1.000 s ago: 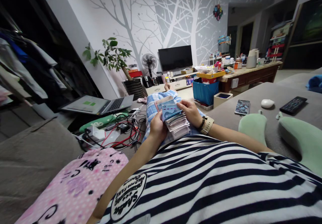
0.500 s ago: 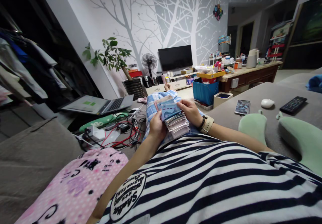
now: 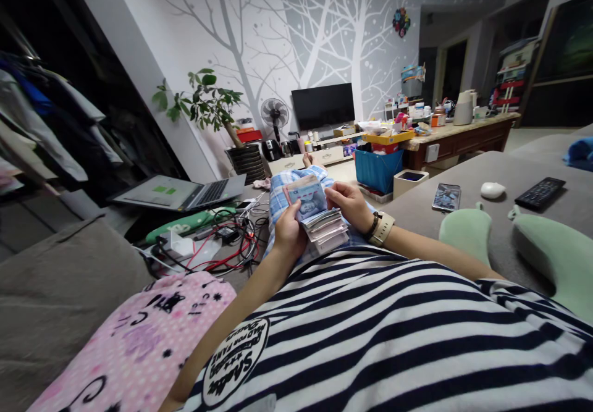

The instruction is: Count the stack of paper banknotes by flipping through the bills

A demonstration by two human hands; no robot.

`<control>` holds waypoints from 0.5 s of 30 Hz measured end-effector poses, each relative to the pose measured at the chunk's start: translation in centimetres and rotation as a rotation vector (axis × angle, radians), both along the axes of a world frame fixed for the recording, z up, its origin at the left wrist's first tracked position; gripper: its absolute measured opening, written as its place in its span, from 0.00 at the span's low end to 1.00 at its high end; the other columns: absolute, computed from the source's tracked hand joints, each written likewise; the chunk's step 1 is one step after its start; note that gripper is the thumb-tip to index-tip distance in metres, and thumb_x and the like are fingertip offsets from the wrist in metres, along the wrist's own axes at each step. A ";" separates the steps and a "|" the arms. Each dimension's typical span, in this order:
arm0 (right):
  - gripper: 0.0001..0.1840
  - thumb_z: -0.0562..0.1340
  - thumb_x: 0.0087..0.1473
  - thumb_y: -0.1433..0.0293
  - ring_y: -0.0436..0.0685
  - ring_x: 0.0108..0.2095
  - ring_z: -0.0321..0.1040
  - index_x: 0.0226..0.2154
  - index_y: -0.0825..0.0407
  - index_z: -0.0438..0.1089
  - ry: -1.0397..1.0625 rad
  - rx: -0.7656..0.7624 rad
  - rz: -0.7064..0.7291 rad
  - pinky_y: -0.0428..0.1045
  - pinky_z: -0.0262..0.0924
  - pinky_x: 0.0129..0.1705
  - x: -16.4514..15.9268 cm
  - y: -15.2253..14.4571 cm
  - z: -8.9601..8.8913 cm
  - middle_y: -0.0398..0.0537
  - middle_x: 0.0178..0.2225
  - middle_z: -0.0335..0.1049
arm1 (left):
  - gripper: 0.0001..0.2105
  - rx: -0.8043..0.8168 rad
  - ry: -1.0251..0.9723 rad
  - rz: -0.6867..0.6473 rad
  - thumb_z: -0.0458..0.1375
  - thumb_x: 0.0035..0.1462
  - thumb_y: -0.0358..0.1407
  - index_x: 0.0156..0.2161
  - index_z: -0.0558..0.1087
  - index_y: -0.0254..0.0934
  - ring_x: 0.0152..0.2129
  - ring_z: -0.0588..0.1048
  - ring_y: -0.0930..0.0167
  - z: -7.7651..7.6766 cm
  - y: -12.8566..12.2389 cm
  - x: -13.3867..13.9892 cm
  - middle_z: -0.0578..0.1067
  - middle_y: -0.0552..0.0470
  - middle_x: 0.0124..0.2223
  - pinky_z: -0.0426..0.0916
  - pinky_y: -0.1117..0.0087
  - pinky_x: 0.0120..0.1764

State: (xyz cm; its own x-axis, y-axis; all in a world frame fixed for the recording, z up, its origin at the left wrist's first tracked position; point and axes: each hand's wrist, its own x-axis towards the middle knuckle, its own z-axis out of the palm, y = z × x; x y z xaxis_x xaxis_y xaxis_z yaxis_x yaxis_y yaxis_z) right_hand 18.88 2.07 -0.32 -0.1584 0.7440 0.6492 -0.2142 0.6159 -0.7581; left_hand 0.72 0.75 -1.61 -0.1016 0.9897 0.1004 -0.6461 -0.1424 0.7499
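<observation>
My left hand is closed round a thick stack of banknotes, thumb pressed on the face of the top notes. The stack folds over, so its lower part fans out in many layered edges toward my belly. A bluish banknote with a portrait lies uppermost, and pinkish edges show behind it. At the right edge of the notes, my right hand has thumb and forefinger pinched together; whether a note's edge is between them is hidden. Blue checked trousers lie beneath both hands.
An open laptop and tangled cables lie to the left, near a pink patterned cloth. On the sofa at right are a phone, a white case, a remote and a green neck pillow.
The blue note that bent up between my hands has turned or shifted, and a portrait side now shows on top. My left hand stays in place; my right fingers have moved slightly.
</observation>
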 end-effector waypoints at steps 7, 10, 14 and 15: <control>0.44 0.84 0.51 0.28 0.55 0.32 0.59 0.27 0.44 0.68 -0.027 -0.072 -0.165 0.53 0.57 0.38 0.0 0.7 -0.1 0.38 0.26 0.64 | 0.09 0.035 0.101 -0.061 0.78 0.60 0.30 0.45 0.90 0.39 0.65 0.93 0.40 -0.7 0.2 -0.9 0.96 0.39 0.53 0.88 0.42 0.71; 0.45 0.82 0.54 0.26 0.55 0.32 0.57 0.25 0.44 0.66 -0.080 -0.064 -0.155 0.53 0.56 0.38 0.2 0.8 -0.2 0.38 0.25 0.62 | 0.13 0.054 0.084 -0.057 0.79 0.56 0.28 0.47 0.90 0.39 0.63 0.94 0.40 -0.7 0.0 -0.8 0.96 0.40 0.49 0.88 0.42 0.71; 0.46 0.81 0.56 0.26 0.54 0.33 0.55 0.22 0.44 0.64 -0.113 -0.051 -0.157 0.53 0.53 0.38 0.3 0.7 -0.2 0.38 0.25 0.60 | 0.15 0.031 0.060 -0.037 0.77 0.58 0.26 0.50 0.91 0.39 0.63 0.94 0.42 -0.5 -0.1 -0.4 0.96 0.42 0.49 0.89 0.43 0.70; 0.46 0.80 0.56 0.26 0.55 0.33 0.55 0.22 0.44 0.64 -0.115 -0.050 -0.162 0.53 0.53 0.38 0.3 0.7 -0.2 0.38 0.25 0.60 | 0.15 0.020 0.048 -0.033 0.76 0.59 0.26 0.51 0.91 0.38 0.62 0.94 0.43 -0.4 -0.2 -0.3 0.96 0.41 0.49 0.89 0.43 0.69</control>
State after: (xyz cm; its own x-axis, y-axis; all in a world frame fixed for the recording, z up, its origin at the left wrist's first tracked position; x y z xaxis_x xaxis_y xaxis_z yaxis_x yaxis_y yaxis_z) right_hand 19.19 2.78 -0.56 -0.1049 0.7968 0.5950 -0.0262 0.5959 -0.8026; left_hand 0.46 0.59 -2.06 -0.0640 0.9902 0.1242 -0.6140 -0.1372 0.7773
